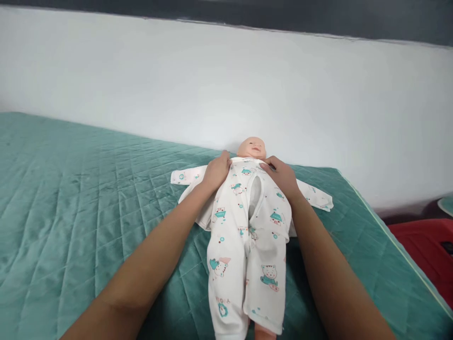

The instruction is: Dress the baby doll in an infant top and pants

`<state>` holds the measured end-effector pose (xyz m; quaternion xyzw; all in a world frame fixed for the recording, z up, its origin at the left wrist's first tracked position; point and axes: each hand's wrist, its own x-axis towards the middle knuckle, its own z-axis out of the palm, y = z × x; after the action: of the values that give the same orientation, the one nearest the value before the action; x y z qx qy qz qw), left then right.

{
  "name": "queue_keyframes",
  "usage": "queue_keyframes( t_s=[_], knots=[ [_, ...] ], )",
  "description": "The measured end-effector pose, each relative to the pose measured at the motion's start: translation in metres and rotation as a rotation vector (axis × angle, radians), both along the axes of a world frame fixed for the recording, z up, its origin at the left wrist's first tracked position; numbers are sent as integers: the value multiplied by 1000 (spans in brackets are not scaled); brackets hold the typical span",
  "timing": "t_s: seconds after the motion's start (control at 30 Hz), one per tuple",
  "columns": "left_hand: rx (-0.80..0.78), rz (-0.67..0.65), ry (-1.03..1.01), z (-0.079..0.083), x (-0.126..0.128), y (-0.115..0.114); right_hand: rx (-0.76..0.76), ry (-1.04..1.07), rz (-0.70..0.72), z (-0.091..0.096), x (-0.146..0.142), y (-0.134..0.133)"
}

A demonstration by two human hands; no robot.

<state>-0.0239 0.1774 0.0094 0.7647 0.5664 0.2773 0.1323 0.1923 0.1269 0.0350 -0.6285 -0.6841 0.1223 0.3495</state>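
A baby doll lies on its back, its head toward the wall. White printed baby pants cover its legs and reach up over the chest, with an oval opening between the legs. Beneath them is a matching white top, its sleeves spread out to both sides. My left hand grips the pants' waistband at the left, fingers closed on the edge. At the right side of the waistband, my right hand pinches the cloth near the doll's neck. One of the doll's feet shows below a pant leg.
The doll rests on a green quilted bedspread. A white wall with a dark band on top stands behind the bed. Beyond the bed's right edge is a red plastic object, perhaps a stool or chair.
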Motion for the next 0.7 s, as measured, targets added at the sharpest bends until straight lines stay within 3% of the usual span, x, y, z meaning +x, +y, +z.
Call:
queue_keyframes(
  t_s=[0.13,0.3,0.5,0.7],
  knots=[
    [-13,9,25,0,0,9,15,-27,-65,2,-3,11],
    [45,-51,-50,-7,0,10,12,237,-93,-7,-2,15],
    [134,-272,93,-7,-5,3,98,372,51,-15,1,11],
    [112,-308,184,-6,-12,-7,104,311,126,-14,1,-6]
  ],
)
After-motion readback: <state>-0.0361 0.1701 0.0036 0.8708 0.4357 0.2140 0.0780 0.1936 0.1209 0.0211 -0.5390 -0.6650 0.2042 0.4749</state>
